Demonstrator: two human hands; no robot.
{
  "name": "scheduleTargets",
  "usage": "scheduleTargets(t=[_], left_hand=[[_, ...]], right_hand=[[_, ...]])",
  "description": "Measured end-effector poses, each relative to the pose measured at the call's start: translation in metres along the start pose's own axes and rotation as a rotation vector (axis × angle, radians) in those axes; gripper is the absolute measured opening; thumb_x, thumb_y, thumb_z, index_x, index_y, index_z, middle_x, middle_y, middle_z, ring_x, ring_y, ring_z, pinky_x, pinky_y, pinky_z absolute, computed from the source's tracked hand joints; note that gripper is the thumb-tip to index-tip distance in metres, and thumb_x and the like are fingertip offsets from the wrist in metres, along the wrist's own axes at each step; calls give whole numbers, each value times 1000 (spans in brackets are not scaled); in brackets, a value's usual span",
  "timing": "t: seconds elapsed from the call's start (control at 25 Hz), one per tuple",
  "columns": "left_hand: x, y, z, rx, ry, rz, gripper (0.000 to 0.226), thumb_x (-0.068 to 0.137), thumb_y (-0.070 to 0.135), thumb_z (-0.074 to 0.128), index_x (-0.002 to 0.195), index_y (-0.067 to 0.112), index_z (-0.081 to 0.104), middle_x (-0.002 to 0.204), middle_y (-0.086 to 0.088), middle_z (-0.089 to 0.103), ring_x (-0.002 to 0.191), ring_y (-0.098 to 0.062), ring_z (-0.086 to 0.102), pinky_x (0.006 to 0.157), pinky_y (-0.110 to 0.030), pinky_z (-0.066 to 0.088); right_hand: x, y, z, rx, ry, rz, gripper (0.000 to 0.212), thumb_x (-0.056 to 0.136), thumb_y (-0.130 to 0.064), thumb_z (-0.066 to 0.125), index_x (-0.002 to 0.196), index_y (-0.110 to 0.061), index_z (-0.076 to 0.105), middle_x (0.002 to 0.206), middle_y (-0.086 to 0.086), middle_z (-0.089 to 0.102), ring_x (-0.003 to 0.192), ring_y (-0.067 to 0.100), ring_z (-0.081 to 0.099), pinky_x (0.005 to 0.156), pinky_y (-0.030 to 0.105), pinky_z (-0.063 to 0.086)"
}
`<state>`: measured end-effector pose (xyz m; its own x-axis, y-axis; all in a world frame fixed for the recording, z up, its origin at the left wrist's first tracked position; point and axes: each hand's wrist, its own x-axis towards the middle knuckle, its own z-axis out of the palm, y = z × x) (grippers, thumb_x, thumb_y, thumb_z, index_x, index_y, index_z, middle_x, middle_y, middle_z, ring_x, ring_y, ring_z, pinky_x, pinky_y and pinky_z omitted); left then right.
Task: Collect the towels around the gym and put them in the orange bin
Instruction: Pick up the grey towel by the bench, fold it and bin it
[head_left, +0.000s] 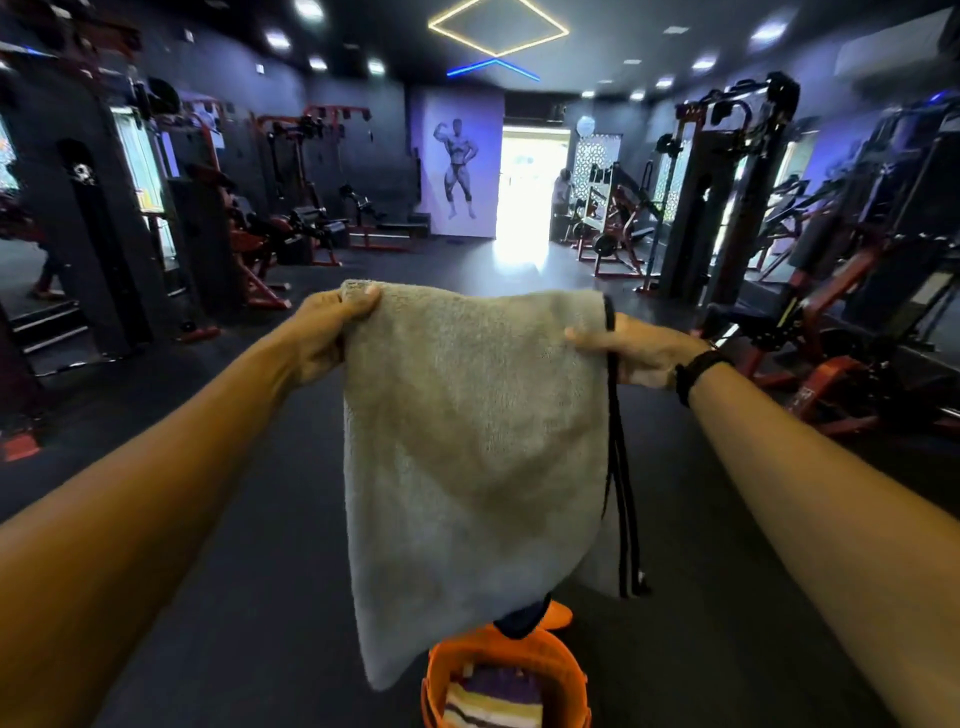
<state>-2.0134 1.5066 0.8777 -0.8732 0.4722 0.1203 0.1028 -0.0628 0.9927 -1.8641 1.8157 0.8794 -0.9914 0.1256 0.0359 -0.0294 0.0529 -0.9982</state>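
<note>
A grey towel (467, 447) with black edging hangs in front of me, held up by its two top corners. My left hand (332, 332) pinches the left corner and my right hand (634, 353) grips the right corner, a black band on its wrist. Below the towel's lower end stands the orange bin (566, 670) on the dark floor. A striped purple, white and yellow towel (493, 701) lies inside it. Something dark and orange (540, 616) shows just behind the bin, partly hidden by the towel.
Red and black weight machines (857, 291) line the right side, and more machines (249, 228) line the left. A wide dark floor aisle runs ahead to a bright doorway (524, 187), where a person (561, 192) stands far off.
</note>
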Motion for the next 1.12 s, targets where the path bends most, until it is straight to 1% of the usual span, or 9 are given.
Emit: scheduleTargets(t=[0.12,0.24,0.32,0.44,0.52,0.68,0.76,0.92,1.12], left_hand=[[2,1,-1,48,114,54,18,96,27,55,81,19,61,70,5,64,67,-9,61,56,-26,50],[7,6,-1,-7,119,67,16,96,23,55,83,17,62,55,13,65,56,-4,61,51,-22,51],[11,11,-3,-13,106,72,10,94,20,58,89,16,66,62,10,69,67,-9,61,61,-27,53],[17,16,-7,-40,89,101,11,92,12,60,99,14,68,83,2,70,79,-15,64,67,-30,55],[19,19,-7,-61,83,134,13,92,8,59,98,15,68,87,1,70,80,-14,66,68,-29,55],[21,19,-4,-122,109,189,12,91,7,59,95,14,68,75,6,73,72,-9,69,65,-26,57],[19,18,-3,-124,128,213,11,90,7,61,96,12,68,74,6,74,72,-9,69,67,-26,57],[13,15,3,-37,111,291,19,85,7,68,103,9,68,88,1,73,78,-8,71,67,-23,57],[16,4,2,210,254,379,27,79,14,75,103,4,69,85,0,68,70,-5,66,61,-15,55]], right_hand=[[5,7,6,-66,37,-24,91,34,-33,97,114,-5,64,102,8,71,94,20,69,76,30,58],[5,-10,6,-20,104,-106,75,40,-23,88,109,-6,65,94,5,73,86,16,71,70,26,57],[4,-21,4,-37,134,-102,65,49,-18,82,110,-3,64,91,5,73,86,16,71,69,26,57],[1,-27,5,-30,199,-86,18,74,-4,72,90,-5,65,74,2,74,71,13,71,62,25,58],[2,-31,5,-3,231,-79,7,82,1,65,85,-5,63,68,2,72,66,12,70,63,25,59],[1,-36,1,56,110,-54,43,58,-5,78,99,-2,64,88,7,72,85,18,70,83,32,57],[0,-37,1,9,119,-68,64,43,-10,81,104,-2,64,87,5,74,85,17,71,76,30,59],[8,-33,-7,-18,251,-142,76,36,-13,83,108,0,64,86,3,74,84,16,71,73,25,58],[4,-18,-16,-281,391,-131,25,63,-12,83,84,-7,71,69,-6,71,66,4,67,59,16,55]])
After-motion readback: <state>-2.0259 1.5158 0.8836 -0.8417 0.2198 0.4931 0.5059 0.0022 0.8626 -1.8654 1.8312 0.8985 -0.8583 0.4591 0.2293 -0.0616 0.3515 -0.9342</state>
